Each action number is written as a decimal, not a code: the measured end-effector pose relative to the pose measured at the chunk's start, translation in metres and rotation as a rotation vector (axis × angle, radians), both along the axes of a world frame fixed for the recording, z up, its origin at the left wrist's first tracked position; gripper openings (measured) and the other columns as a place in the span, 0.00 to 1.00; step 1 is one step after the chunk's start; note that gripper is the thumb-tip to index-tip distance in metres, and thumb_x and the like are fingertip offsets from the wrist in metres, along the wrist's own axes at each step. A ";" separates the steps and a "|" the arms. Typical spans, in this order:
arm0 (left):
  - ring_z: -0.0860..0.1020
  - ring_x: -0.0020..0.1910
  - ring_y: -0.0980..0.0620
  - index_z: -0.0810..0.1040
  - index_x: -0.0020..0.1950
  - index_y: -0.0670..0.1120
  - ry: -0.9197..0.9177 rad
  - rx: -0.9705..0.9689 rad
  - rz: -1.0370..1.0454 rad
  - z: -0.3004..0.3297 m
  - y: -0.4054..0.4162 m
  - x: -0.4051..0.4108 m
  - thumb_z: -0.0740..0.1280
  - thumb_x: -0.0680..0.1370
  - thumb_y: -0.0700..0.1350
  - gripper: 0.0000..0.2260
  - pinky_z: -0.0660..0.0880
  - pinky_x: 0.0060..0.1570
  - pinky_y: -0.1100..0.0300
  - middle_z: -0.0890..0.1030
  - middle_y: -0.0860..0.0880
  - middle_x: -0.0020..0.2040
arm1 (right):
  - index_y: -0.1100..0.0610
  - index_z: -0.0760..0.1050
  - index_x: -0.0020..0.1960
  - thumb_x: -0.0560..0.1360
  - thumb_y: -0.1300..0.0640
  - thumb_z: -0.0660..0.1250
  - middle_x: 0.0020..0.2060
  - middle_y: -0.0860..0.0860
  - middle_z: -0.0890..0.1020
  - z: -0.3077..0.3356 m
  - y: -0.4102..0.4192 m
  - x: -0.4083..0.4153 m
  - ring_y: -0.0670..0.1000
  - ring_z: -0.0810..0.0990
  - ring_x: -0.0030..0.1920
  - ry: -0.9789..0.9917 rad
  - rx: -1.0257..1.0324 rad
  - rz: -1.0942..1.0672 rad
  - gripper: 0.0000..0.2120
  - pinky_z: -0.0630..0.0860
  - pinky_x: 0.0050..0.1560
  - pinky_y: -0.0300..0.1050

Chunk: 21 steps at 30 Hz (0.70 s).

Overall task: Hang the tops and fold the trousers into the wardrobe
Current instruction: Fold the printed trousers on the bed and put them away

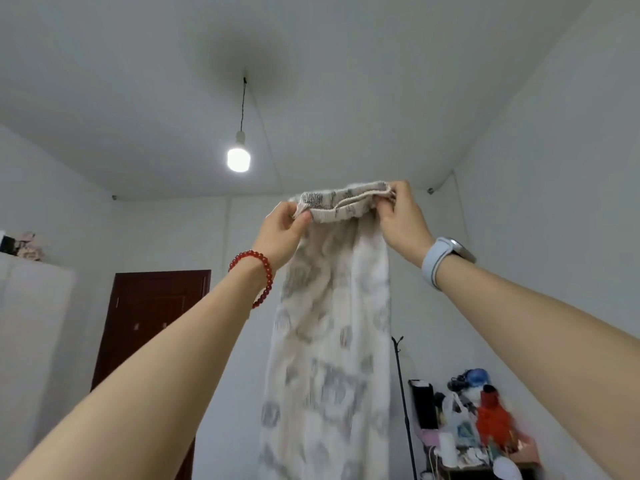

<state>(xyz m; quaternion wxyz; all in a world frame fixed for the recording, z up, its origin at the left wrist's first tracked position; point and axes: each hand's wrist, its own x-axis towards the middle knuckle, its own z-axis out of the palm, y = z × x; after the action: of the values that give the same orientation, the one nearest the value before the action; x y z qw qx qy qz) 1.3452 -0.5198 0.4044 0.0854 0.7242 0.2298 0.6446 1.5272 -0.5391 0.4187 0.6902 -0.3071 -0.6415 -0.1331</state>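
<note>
Two hands hold a pair of patterned trousers (329, 323) aloft by the waistband (346, 202), the left hand (284, 230) pinching one end and the right hand (401, 216) pinching the other, so that the legs hang straight down in front of the far wall, well apart from the white wardrobe (31, 323) at left. To fold well from here, the waistband probably wants to be kept taut and level, the legs allowed to settle free of twist, and one leg then laid evenly over the other before halving the length.
</note>
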 end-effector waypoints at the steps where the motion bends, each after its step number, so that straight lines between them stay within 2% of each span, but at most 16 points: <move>1: 0.73 0.43 0.51 0.71 0.45 0.47 -0.028 0.010 0.014 -0.003 0.001 -0.003 0.61 0.80 0.45 0.05 0.73 0.50 0.54 0.75 0.48 0.44 | 0.57 0.66 0.52 0.79 0.63 0.56 0.49 0.54 0.75 -0.002 0.003 0.001 0.53 0.73 0.49 -0.003 -0.024 -0.001 0.03 0.66 0.45 0.39; 3: 0.75 0.42 0.51 0.72 0.42 0.50 -0.061 0.004 0.062 -0.005 0.002 -0.009 0.63 0.79 0.46 0.06 0.73 0.46 0.57 0.75 0.47 0.45 | 0.60 0.71 0.51 0.78 0.61 0.60 0.46 0.53 0.76 -0.007 0.006 -0.001 0.55 0.75 0.48 -0.035 -0.076 -0.035 0.04 0.70 0.47 0.42; 5: 0.77 0.50 0.47 0.74 0.42 0.50 -0.080 -0.060 0.108 -0.008 0.005 -0.014 0.65 0.77 0.48 0.05 0.75 0.52 0.52 0.76 0.43 0.53 | 0.63 0.74 0.50 0.78 0.60 0.62 0.43 0.54 0.77 -0.016 0.010 -0.005 0.53 0.75 0.44 -0.078 -0.127 -0.067 0.06 0.68 0.42 0.43; 7: 0.77 0.54 0.44 0.73 0.44 0.48 -0.086 -0.159 0.103 -0.016 0.004 -0.018 0.64 0.78 0.48 0.05 0.75 0.56 0.49 0.77 0.43 0.54 | 0.63 0.76 0.51 0.77 0.59 0.63 0.44 0.55 0.78 -0.025 0.015 -0.008 0.53 0.75 0.43 -0.083 -0.172 -0.046 0.08 0.71 0.44 0.47; 10: 0.78 0.48 0.45 0.71 0.45 0.45 -0.043 -0.296 0.062 -0.026 0.005 -0.025 0.64 0.78 0.48 0.08 0.76 0.55 0.46 0.78 0.42 0.51 | 0.60 0.77 0.50 0.76 0.58 0.64 0.38 0.50 0.77 -0.033 0.019 -0.013 0.51 0.75 0.40 -0.070 -0.231 -0.032 0.07 0.73 0.44 0.48; 13: 0.77 0.41 0.49 0.70 0.52 0.42 -0.097 -0.331 -0.054 -0.029 0.000 -0.029 0.67 0.77 0.46 0.10 0.77 0.47 0.52 0.78 0.44 0.47 | 0.59 0.77 0.49 0.76 0.60 0.64 0.32 0.47 0.73 -0.035 0.019 -0.016 0.47 0.71 0.31 -0.044 -0.263 0.078 0.05 0.69 0.32 0.39; 16: 0.77 0.39 0.50 0.68 0.57 0.47 -0.133 -0.333 -0.164 -0.035 -0.009 -0.036 0.68 0.76 0.45 0.14 0.76 0.40 0.57 0.79 0.44 0.48 | 0.56 0.74 0.52 0.78 0.60 0.62 0.30 0.50 0.72 -0.039 0.009 -0.020 0.46 0.68 0.27 -0.074 -0.364 0.224 0.04 0.64 0.22 0.33; 18: 0.78 0.42 0.50 0.69 0.60 0.53 -0.081 -0.306 -0.113 -0.048 -0.007 -0.044 0.67 0.77 0.47 0.14 0.76 0.40 0.59 0.78 0.44 0.50 | 0.56 0.73 0.53 0.78 0.59 0.62 0.29 0.51 0.73 -0.044 0.005 -0.024 0.47 0.68 0.25 -0.085 -0.504 0.315 0.05 0.63 0.21 0.35; 21: 0.76 0.47 0.51 0.71 0.59 0.54 -0.045 -0.265 0.091 -0.081 0.001 -0.055 0.64 0.79 0.47 0.10 0.73 0.47 0.60 0.75 0.44 0.58 | 0.58 0.73 0.47 0.76 0.60 0.63 0.27 0.51 0.74 -0.068 0.003 -0.037 0.49 0.70 0.24 -0.090 -0.708 0.490 0.02 0.65 0.22 0.36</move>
<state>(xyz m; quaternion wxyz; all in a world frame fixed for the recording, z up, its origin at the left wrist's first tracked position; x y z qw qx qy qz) 1.2904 -0.5193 0.3231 0.1562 0.6805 0.3438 0.6280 1.4900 -0.5363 0.3508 0.5246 -0.3575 -0.7311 0.2498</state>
